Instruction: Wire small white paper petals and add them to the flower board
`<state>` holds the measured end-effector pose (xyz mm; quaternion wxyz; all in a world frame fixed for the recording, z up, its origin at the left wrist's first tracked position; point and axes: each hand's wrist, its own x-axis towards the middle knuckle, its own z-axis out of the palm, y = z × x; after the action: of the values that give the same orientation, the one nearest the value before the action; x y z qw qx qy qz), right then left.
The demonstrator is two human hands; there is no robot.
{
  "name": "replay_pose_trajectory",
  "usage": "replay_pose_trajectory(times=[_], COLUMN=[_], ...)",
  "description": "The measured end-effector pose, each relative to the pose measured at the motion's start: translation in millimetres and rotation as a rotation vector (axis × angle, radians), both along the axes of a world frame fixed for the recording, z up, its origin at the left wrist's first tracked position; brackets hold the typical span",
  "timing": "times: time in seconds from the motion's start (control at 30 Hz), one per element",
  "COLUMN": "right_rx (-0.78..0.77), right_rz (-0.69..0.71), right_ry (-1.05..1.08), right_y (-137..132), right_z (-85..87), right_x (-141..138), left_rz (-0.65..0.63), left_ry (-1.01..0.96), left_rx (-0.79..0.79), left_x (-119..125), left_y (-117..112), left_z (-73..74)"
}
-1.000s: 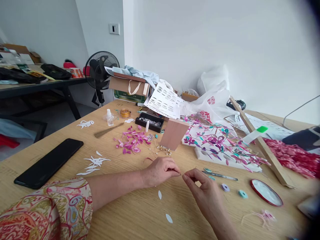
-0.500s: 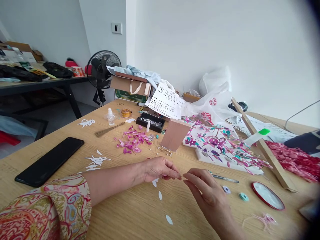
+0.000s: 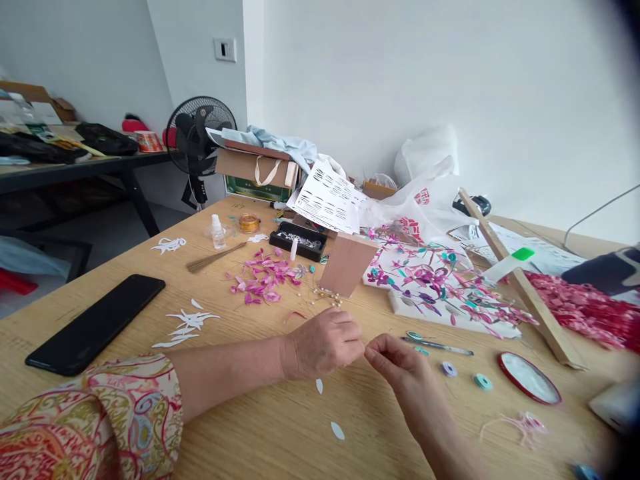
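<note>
My left hand (image 3: 323,345) rests on the wooden table (image 3: 260,433) with its fingers curled into a pinch. Facing it, my right hand (image 3: 397,363) is pinched too, fingertips almost touching the left ones. Whatever sits between the fingertips is too small to make out. Two white paper petals (image 3: 337,431) lie on the table just below the hands. A cluster of small pearl pins (image 3: 325,298) lies just beyond the left hand.
A black phone (image 3: 95,324) lies at the left, white paper cut-outs (image 3: 187,321) beside it. Pink petals (image 3: 263,280), a brown card box (image 3: 347,265) and a flower-decorated white board (image 3: 435,287) lie beyond. Tweezers (image 3: 437,345), small paper coils (image 3: 483,381) and a red-rimmed lid (image 3: 529,378) lie to the right.
Both hands stayed close together with small finger movements. The white petal seen under the left fingers half a second ago is no longer visible there.
</note>
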<state>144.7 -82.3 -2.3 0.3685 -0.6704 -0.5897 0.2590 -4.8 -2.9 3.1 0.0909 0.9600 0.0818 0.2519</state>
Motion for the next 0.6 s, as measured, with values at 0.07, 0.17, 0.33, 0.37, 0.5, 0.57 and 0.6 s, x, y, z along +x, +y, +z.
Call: replay_pose_trajectory(times=[0.07,0.17,0.33,0.37,0.5,0.57,0.6], right_rx=[-0.045,0.113,0.419,0.443,0.463,0.447,0.426], right_rz=[0.006,0.025,0.172,0.2,0.268,0.284,0.281], right_ry=[0.084,-0.037,-0.427,-0.456,-0.482,-0.459,-0.437], right_y=[1,1,-5,-5,-6,-6,-6], right_z=[-2.7,1.4,11.3,11.8,14.2,16.5,17.4], right_x=[3,10,15,15,12,10,9], left_rz=[0.043,0.134,0.104,0.09,0.069,0.071,0.083], left_ry=[-0.015,-0.088,-0.118,-0.114,-0.084,-0.055,-0.041], left_rx=[-0.033,-0.549,-1.529,-1.599,-1.663,-1.593,-1.495], left_x=[0,3,4,3,2,3,3], left_y=[2,6,9,8,6,5,4], left_z=[-1.5,-2.0,1.8,2.3,2.1,1.7,1.9])
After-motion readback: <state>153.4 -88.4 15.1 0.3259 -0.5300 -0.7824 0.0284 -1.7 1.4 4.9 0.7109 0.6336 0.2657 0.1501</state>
